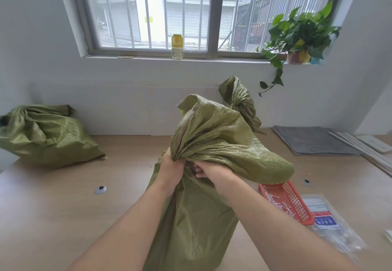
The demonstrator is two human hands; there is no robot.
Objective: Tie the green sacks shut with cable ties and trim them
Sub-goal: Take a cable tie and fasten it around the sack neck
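Left hand and right hand grip the centre sack by its bunched neck, no tie seen; one o'clock sack looks tied, nine o'clock sack open.

Table carries green sacks, red basket, grey sheets, plastic packet.

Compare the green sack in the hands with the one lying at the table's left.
The held sack stands upright; the left sack lies slumped on the table. The held sack's neck is bunched in the grip of the left hand and right hand; the left sack's top is loose, untouched. Both are green woven sacks.
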